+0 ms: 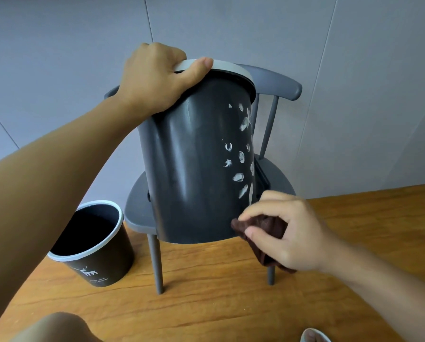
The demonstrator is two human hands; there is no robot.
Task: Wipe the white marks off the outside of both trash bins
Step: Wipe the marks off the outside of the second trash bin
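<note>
The tall dark bin stands tilted on the grey chair, with white marks down its right side. The left hand grips the bin's top rim. The right hand pinches a brown cloth against the bin's lower right wall; a second bin stands on the floor left of the chair.
</note>
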